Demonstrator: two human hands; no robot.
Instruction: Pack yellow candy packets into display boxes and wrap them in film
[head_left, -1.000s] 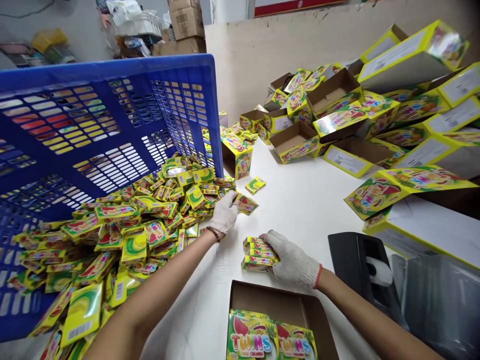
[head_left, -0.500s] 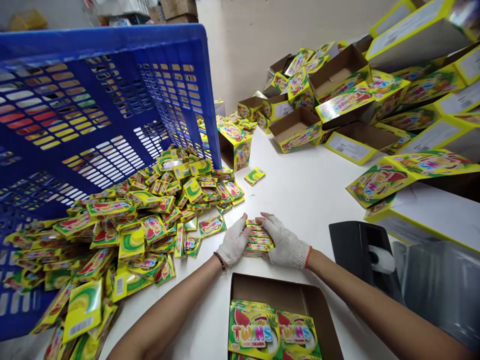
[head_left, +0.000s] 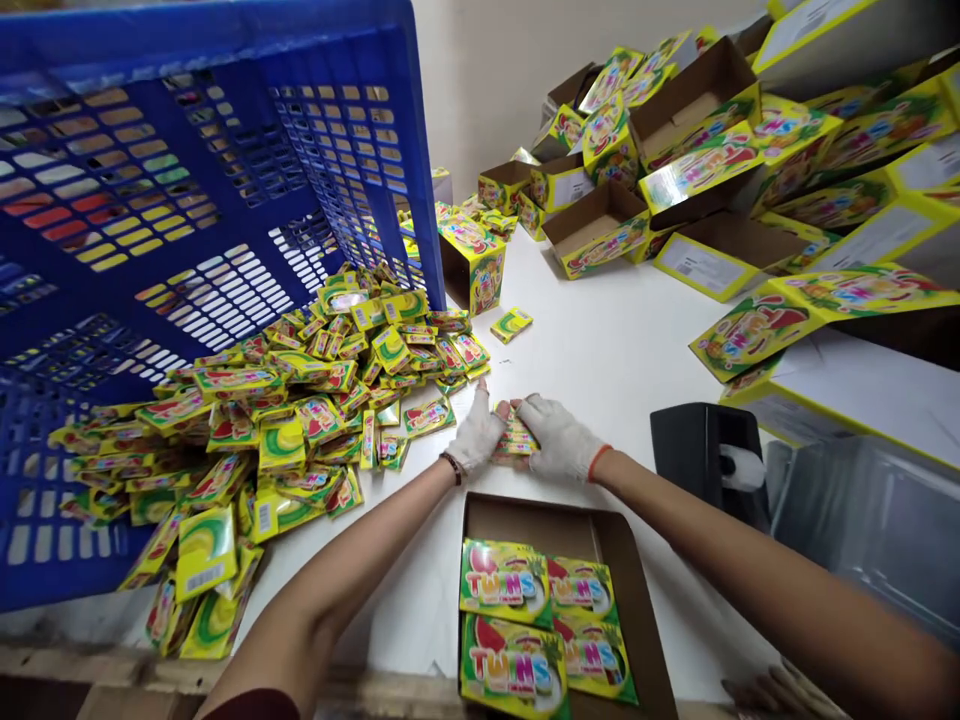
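My left hand (head_left: 478,438), in a white glove with bare fingertips, grips the left side of a row of small chewing gum packs (head_left: 516,440) on the white table. Opposite it, my right hand (head_left: 561,438), gloved the same way, presses on the right side with its fingers bent over the far end. The packs stand side by side with their narrow edges up, partly hidden by the fingers. Nearer to me is an open cardboard box (head_left: 645,620) holding "TWINS" packs (head_left: 514,665) laid flat in two columns.
At the left, a blue plastic crate (head_left: 431,200) lies tipped, with a heap of loose packs (head_left: 315,420) spilling out. Empty display boxes (head_left: 690,180) are piled at the back right. A black tape dispenser (head_left: 705,460) stands beside my right forearm. One pack (head_left: 511,324) lies alone.
The view has tilted downward, so more of the box and the table's front edge shows. Both hands stay around the row of packs, and my right fingers have shifted over its far end.
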